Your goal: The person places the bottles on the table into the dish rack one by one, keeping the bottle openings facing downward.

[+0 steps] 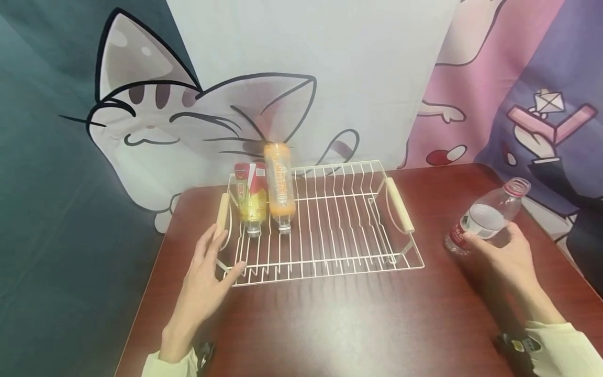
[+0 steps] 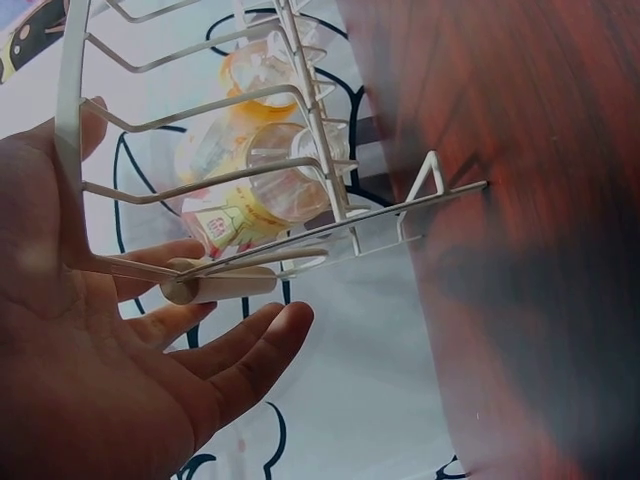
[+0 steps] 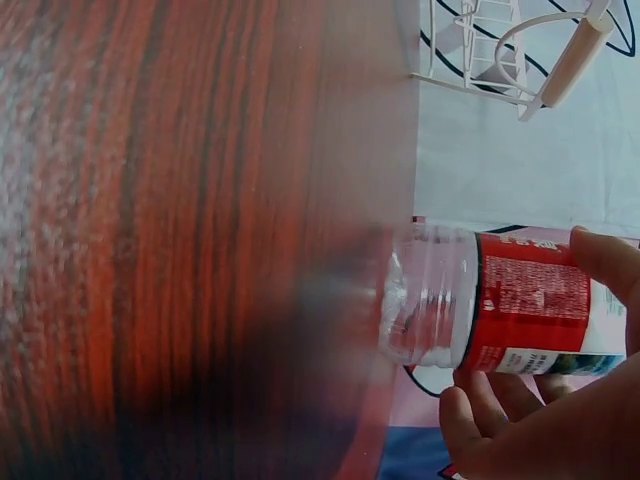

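Note:
A clear plastic bottle [image 1: 485, 214] with a red and white label is in my right hand [image 1: 511, 256], to the right of the rack. Its mouth has no cap, and I cannot tell whether its base [image 3: 410, 295] touches the table. My left hand [image 1: 202, 280] is at the left end of a white wire dish rack [image 1: 339, 235], fingers loosely extended beside the wooden handle [image 1: 222, 213], thumb over the front corner. Inside the rack's left side lean a yellow and red-labelled bottle [image 1: 252, 196] and an orange-labelled bottle [image 1: 280, 180], both neck down.
The rack's second wooden handle [image 1: 399, 205] is on its right end. All of this is on a reddish-brown wooden table [image 1: 306, 324]. Behind the table hangs a cloth [image 1: 367, 78] printed with a cartoon cat. A dark green cloth [image 1: 56, 235] borders the left.

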The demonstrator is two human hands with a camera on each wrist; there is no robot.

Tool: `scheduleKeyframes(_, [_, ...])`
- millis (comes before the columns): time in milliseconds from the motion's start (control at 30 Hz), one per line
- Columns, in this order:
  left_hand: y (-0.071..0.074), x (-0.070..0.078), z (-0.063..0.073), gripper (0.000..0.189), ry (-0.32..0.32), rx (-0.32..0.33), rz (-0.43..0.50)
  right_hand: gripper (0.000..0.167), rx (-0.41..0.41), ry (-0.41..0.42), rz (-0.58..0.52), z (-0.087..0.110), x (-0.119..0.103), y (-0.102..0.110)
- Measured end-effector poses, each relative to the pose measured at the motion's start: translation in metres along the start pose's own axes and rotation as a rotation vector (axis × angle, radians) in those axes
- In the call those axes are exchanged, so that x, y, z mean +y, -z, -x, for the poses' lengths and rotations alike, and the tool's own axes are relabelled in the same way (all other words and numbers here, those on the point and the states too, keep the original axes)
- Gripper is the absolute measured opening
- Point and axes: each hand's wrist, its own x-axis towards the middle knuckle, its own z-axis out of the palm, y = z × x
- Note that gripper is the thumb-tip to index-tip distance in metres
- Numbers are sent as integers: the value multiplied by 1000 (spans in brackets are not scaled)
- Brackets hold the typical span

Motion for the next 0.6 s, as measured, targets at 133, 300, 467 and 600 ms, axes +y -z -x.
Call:
scheduleKeyframes(133, [0, 0, 0, 82, -3, -2, 5, 61, 52, -18, -67, 3, -9, 2])
scheduleKeyframes(300, [1, 0, 0, 82, -12, -5, 0, 51, 117, 17, -137, 8, -27, 10])
scheduleKeyframes(467, [3, 1, -1, 82, -12, -11, -5, 53, 152, 82, -273, 17, -50, 8])
scheduleKeyframes(600, [3, 2, -1, 82, -15, -8, -6, 61, 180, 146, -307, 25, -67, 1])
